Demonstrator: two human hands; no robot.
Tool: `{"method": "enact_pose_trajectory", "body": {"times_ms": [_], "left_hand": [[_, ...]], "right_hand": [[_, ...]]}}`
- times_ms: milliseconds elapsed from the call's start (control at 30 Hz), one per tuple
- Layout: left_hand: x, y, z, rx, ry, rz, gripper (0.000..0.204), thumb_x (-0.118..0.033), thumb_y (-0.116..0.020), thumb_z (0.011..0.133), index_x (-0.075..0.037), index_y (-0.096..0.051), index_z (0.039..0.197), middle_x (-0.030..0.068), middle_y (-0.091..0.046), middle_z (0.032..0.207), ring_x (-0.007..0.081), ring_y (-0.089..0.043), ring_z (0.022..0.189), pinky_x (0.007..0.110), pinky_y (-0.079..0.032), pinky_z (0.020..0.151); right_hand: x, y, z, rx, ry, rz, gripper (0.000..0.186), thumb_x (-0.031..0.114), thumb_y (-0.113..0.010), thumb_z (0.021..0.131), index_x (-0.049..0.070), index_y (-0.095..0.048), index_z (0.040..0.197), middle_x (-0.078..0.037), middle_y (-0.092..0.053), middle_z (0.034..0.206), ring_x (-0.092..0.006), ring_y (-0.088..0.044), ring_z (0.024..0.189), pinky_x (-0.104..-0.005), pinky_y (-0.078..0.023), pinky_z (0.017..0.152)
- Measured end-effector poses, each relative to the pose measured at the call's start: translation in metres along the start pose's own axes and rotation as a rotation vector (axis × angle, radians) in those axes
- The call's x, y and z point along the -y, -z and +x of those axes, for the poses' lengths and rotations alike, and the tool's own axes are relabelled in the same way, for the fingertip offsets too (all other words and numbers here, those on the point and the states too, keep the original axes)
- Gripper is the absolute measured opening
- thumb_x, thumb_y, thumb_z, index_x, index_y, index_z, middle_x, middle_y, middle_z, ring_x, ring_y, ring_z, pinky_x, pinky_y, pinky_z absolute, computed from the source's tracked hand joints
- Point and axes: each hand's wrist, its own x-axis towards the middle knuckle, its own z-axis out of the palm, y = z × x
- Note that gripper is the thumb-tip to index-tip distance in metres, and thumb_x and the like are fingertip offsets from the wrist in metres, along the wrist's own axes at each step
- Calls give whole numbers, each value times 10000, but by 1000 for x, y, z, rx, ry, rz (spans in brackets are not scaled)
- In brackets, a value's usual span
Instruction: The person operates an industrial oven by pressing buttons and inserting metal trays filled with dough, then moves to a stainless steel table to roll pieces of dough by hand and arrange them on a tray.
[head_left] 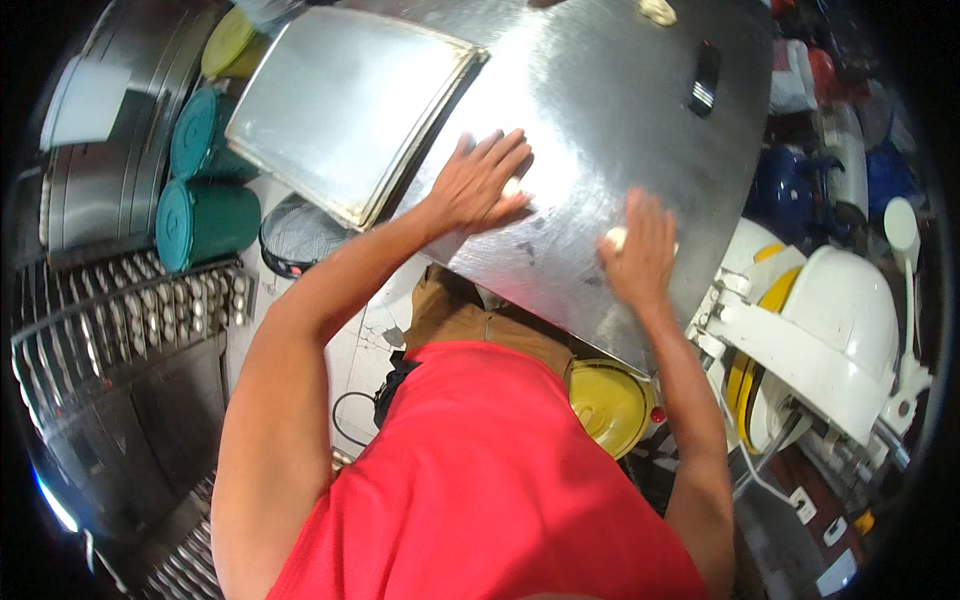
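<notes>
Both palms press down on a steel table (560,110) in front of me. Under my left hand (478,188), a small pale lump of dough (512,187) shows beside the thumb; the fingers are stretched out flat. My right hand (645,245) lies over a second dough lump (616,238), which peeks out at the thumb side. Its fingers point away from me, extended and a little blurred. The palms hide most of both lumps. Farther off on the table rests another piece of dough (657,12).
Stacked metal baking trays (350,95) occupy the table's left side. A black object (704,78) lies at the far right. Teal lidded bins (205,225) and a metal rack (130,320) stand left. At right is a white machine (840,320); a yellow basin (608,405) sits below the table edge.
</notes>
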Motion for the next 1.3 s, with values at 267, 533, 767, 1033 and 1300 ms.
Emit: {"method": "enact_pose_trajectory", "body": {"times_ms": [267, 533, 767, 1033, 1300], "left_hand": [[3, 54, -17, 282, -16, -258, 782, -332, -827, 675, -136, -512, 1363, 144, -492, 1409, 353, -484, 1283, 599, -406, 896], [56, 81, -62, -124, 148, -627, 374, -77, -706, 703, -76, -699, 1077, 114, -642, 1022, 329, -596, 992, 438, -522, 864], [156, 115, -110, -105, 413, -456, 431, -75, -662, 708, -50, -707, 1136, 140, -653, 1034, 323, -588, 994, 429, -509, 905], [159, 104, -107, -166, 399, -422, 658, -149, -781, 719, -42, -577, 1335, 186, -577, 1338, 370, -524, 1263, 446, -427, 1085], [162, 81, 118, -278, 202, -302, 707, -172, -749, 805, -44, -466, 1440, 256, -423, 1499, 425, -443, 1357, 472, -394, 1135]], "right_hand": [[-15, 63, 11, 360, 153, 138, 744, 208, -777, 754, 24, -473, 1408, -220, -511, 1382, -388, -454, 1314, -470, -341, 1121], [63, 88, 119, 272, 107, 447, 376, 173, -748, 796, -29, -695, 1108, -159, -659, 944, -328, -648, 840, -395, -508, 830], [225, 26, 297, 90, 458, 521, 356, 234, -663, 830, 11, -710, 1103, -199, -667, 986, -359, -623, 966, -445, -497, 882], [190, -1, 290, 19, 223, 506, 538, 249, -780, 838, -44, -627, 1262, -241, -638, 1218, -371, -599, 1166, -427, -483, 1003], [24, -6, 314, -258, -248, 330, 646, 142, -732, 816, -64, -485, 1377, -267, -556, 1330, -396, -550, 1257, -462, -468, 1047]]}}
